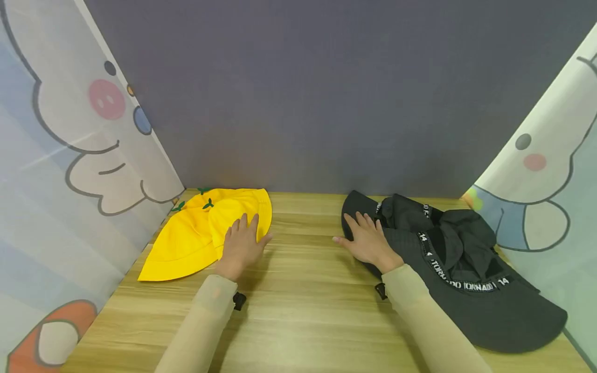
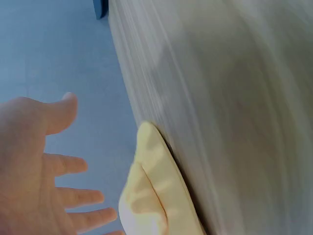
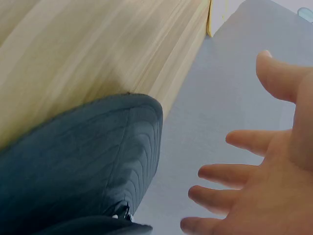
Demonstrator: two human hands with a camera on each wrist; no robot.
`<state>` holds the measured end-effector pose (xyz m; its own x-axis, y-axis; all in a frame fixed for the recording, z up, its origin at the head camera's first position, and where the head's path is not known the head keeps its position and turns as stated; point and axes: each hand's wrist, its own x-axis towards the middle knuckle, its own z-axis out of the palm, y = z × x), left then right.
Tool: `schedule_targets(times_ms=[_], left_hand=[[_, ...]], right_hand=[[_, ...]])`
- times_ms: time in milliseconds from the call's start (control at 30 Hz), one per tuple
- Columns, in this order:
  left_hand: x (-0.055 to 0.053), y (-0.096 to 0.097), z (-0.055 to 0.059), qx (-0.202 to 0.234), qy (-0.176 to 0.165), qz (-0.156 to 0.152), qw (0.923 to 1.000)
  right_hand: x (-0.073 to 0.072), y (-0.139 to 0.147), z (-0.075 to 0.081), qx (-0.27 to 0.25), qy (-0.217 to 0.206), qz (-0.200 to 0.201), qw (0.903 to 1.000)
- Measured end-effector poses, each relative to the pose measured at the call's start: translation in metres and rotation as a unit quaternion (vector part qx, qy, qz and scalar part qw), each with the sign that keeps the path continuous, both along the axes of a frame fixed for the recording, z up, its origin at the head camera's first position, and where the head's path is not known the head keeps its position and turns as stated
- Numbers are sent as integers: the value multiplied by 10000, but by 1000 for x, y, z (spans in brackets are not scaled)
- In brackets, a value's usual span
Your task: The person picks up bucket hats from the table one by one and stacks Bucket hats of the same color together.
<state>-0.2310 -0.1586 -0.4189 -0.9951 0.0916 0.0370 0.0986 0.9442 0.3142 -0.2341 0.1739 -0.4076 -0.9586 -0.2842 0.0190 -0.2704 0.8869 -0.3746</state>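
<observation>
1. The left hand (image 1: 242,246) has its fingers spread and nearly straight; nothing is gripped in it. The soft yellow fabric hat (image 1: 186,243) lies below these fingers and extends to their left, with its small green leaf ornaments (image 1: 208,204) beyond and to the left of the fingertips.
2. The right hand (image 1: 368,241) also has spread fingers, the thumb standing apart, and it holds nothing. The large black fabric hat (image 1: 466,243) lies under and to the right of them. The near end of its wide brim is closest to the fingertips; the crumpled crown and white-lettered band (image 1: 459,284) are farther right.
3. Both wrist views suggest a gap between fingers and hats, but from these angles I cannot exclude a light touch.
4. The wood-grain table (image 1: 298,311) shows between the two hands, and the dark grey panel (image 1: 303,103) stands beyond the fingertips.
5. If the left fingers caught only the upper layer, the yellow cloth could shift or unfold, because it looks thin and loose.
6. If the right fingers took only the brim's end, the far side could sag or drag, because most of that hat lies away from them.
</observation>
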Motion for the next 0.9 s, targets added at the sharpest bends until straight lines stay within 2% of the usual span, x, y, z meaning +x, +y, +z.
schedule_targets(times_ms=[200, 333, 500, 600, 900], left_hand=[[7, -24, 2, -214, -11, 349, 9992], [9, -39, 4, -169, -222, 726, 9970], [11, -53, 8, 428, -874, 1215, 9878], [9, -60, 8, 749, -1130, 1426, 9804], [-2, -72, 2, 1231, -1059, 1953, 9672]], right_hand=[[-5, -9, -1, -359, -314, 169, 9987], [-9, -19, 1, -640, -545, 336, 9959], [-19, -33, 0, -747, -630, 540, 9937], [-26, -42, -2, -762, -719, 693, 9921], [-44, -62, -2, -498, -956, 924, 9899]])
